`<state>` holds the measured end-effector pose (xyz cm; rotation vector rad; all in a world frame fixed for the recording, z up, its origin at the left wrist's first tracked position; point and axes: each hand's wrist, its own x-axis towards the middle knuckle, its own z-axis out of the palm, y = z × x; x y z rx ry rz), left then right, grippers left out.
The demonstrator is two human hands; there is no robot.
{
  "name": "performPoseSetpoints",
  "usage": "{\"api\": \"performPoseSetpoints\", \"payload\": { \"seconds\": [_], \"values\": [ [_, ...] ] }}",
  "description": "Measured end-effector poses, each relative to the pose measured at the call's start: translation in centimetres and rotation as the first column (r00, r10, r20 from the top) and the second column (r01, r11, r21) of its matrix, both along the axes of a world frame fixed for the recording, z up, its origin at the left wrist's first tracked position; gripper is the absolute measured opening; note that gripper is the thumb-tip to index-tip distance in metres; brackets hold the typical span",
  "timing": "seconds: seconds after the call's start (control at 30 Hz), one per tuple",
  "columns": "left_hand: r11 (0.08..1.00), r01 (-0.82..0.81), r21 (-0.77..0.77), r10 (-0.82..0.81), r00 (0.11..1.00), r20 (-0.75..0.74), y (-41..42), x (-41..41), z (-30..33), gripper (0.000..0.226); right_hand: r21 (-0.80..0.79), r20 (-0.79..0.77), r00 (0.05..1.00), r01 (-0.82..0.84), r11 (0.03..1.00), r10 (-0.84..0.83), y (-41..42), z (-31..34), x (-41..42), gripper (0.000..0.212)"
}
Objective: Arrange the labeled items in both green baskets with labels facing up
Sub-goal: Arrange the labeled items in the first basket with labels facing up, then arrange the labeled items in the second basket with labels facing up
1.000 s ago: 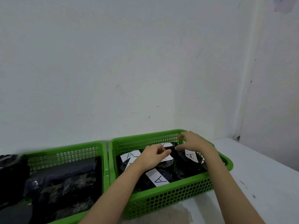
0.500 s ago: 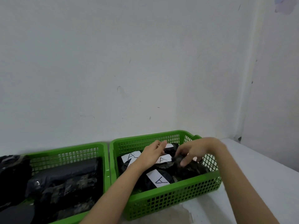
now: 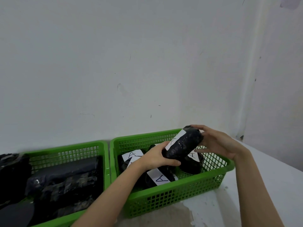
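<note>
Two green baskets stand side by side against the wall. Above the right basket [image 3: 180, 195] I hold a black wrapped packet [image 3: 185, 143] tilted, its white "A" label turned up and to the left. My left hand [image 3: 157, 157] grips its lower end and my right hand [image 3: 216, 141] cups its upper end. Under it, more black packets lie in the basket with white "A" labels [image 3: 159, 177] facing up. The left basket [image 3: 65, 149] holds black packets [image 3: 65, 179] with no label showing.
A white wall rises directly behind the baskets, with a corner at the right. The white table [image 3: 262, 177] continues to the right of the baskets. A worn grey patch marks the table's front edge below the right basket.
Both hands were down among the packets in the right basket. They have now lifted one packet out above the basket, held between them.
</note>
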<state>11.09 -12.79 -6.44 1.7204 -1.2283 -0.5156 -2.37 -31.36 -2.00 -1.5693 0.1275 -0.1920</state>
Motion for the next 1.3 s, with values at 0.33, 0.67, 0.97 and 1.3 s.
{"api": "performPoseSetpoints", "payload": {
  "seconds": [0.33,0.67,0.97,1.3],
  "values": [
    [0.990,-0.106,0.088,0.081,0.964,0.254,0.0,0.0,-0.4,0.081,-0.493,-0.388,0.880,0.054,0.868,-0.275,-0.1,0.7,-1.4,0.040],
    [0.926,0.030,0.377,-0.190,0.899,0.394,-0.2,-0.4,-0.6,0.038,-0.690,-0.565,0.717,-0.139,0.710,-0.408,1.5,0.3,0.3,0.048],
    [0.988,-0.154,0.009,0.143,0.935,0.325,1.3,-1.9,2.0,0.021,-0.870,-0.424,0.775,-0.206,0.447,-0.468,5.2,3.3,0.0,0.055],
    [0.703,-0.626,0.337,0.432,0.752,0.498,21.4,0.5,7.3,0.056,-0.822,-0.518,0.855,-0.497,0.277,-0.003,16.5,5.6,1.5,0.056]
  ]
}}
